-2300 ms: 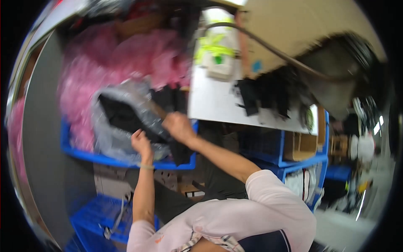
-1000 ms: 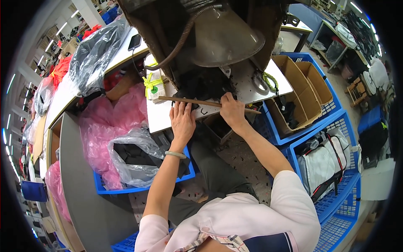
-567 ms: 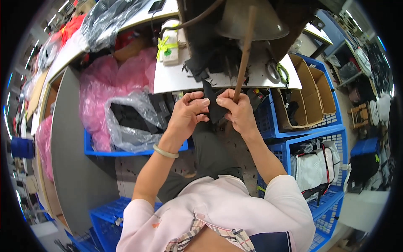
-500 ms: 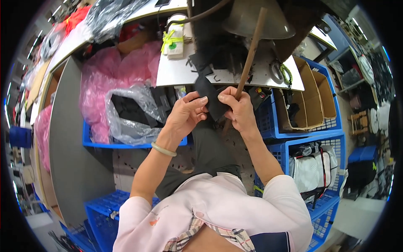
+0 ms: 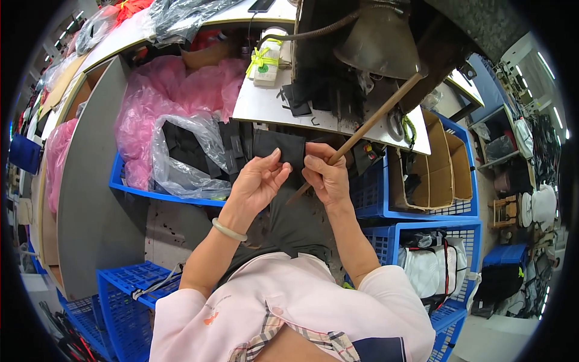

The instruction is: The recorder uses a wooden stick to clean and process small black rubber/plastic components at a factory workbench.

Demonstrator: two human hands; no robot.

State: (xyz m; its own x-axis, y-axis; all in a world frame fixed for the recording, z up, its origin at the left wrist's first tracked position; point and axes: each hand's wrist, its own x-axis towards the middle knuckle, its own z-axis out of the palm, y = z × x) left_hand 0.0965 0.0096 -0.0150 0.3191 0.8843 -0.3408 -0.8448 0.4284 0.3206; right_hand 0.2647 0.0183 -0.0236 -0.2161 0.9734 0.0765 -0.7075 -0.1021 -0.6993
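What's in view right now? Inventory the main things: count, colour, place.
flat rectangular fabric-like piece: one, black, centre
long thin wooden stick: one, brown, slanting right of centre
perforated plastic crates: several, blue, both sides
translucent plastic sheeting: uncounted, pink, left
crumpled plastic bag: one, clear, beside the sheeting
open cardboard box: at least one, brown, right
flat tabletop: one, white, ahead
ribbon-tied bundle: one, white with yellow-green, on the tabletop
cone-shaped hood: one, grey, above the tabletop
left hand: one, bare, at the piece's lower edge
right hand: one, bare, holding the stick
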